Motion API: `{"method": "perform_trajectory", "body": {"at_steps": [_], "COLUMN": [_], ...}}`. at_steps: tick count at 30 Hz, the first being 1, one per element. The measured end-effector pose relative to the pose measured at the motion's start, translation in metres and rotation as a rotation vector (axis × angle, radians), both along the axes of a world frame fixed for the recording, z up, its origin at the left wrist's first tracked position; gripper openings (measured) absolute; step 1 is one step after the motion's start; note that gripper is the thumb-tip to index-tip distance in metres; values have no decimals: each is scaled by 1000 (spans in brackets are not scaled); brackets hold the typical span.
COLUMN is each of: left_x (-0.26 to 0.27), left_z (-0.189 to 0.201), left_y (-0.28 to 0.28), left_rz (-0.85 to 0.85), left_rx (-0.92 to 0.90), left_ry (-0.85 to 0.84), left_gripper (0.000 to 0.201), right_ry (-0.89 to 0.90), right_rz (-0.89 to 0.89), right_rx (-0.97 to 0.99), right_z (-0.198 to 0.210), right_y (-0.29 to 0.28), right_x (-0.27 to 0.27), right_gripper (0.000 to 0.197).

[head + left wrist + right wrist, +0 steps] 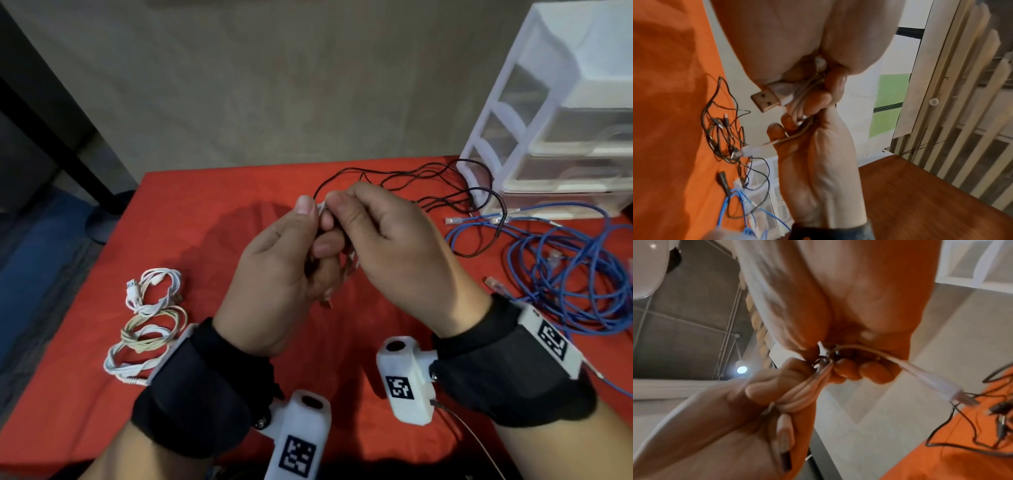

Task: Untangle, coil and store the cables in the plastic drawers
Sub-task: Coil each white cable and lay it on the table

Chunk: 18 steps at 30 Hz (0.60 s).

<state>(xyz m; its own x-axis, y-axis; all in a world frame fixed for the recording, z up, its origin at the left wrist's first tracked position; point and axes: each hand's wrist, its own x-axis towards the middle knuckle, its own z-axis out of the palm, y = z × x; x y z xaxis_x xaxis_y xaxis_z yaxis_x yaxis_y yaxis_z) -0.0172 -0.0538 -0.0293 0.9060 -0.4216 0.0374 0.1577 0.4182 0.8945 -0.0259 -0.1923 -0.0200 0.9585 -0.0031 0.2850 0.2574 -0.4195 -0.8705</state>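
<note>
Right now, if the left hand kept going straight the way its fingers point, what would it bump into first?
Probably the right hand: the left hand already meets it around the white cable both hold. Depth beyond is unclear.

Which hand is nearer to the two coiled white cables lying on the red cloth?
Left. The left hand is raised just right of the coiled white cables, its wristband almost over them. The right hand is further right, beyond the left hand.

Showing red tablecloth (212, 219), tangled blue network cable (561, 274), thin black wire (445, 192), coiled white USB cables (150, 308), black-and-white-patterned wrist markers (399, 387).
</note>
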Motion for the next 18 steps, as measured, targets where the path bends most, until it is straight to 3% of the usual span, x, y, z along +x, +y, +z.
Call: {"method": "perform_trajectory", "body": {"at_steps": [4,9,14,18], "left_x": [5,2,-6,-6], "left_z": [-2,-5,-4,-2], "left_y": [5,-3,-8,-6], "left_rz": [82,182,269,323], "left_rx": [114,162,225,292], "left_ry": [-51,-133,-255,-398], "left_gripper": [33,35,41,28], "right_ry": [-70,-68,-153,-236], "right_rz": [-31,48,-68,-141], "right_rx": [-4,168,212,192], "right_z": [-2,-1,-7,-4], "right_y": [-1,2,8,10], "right_x": [0,0,0,0], "right_gripper": [30,28,28,26]}}
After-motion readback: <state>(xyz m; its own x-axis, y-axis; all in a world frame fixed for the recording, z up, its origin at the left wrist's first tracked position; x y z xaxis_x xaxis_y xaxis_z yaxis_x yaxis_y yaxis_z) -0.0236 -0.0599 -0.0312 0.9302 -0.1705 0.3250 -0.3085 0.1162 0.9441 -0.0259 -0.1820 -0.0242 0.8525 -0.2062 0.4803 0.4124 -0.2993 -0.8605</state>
